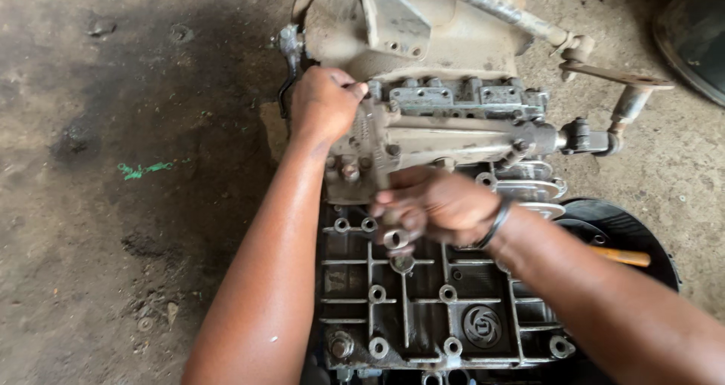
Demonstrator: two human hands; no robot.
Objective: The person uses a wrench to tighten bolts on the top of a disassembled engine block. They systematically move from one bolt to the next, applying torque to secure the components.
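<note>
Head view, looking straight down. Left hand (326,104) curled into a fist, knuckles up, pressed on the upper left corner of a grimy metal shift-cover assembly (445,140) lying across a gearbox (423,309); whatever sits inside the fist hidden by the fingers. Left forearm running up from the bottom edge, nearly straight. Right hand (436,207) reaching in from the lower right, wrist bent, fingers wrapped around a short steel socket (396,238), its open round end facing the camera. Socket held just above a bolt boss on the ribbed dark gearbox cover, directly under the shift-cover assembly. Dark bangle (495,225) around the right wrist.

Gearbox casing filling the centre, pale and dusty at the top, darker and oily on the ribbed plate below, ringed with round bolt holes. Long linkage rod (498,9) angling across the top right. Black round basin (642,241) just beside the gearbox on the right, an orange tool handle (623,257) lying in it.

Ground (113,204): bare concrete, grey-brown, with black oil stains, loose grit and a small smear of green paint (143,170) at left.
</note>
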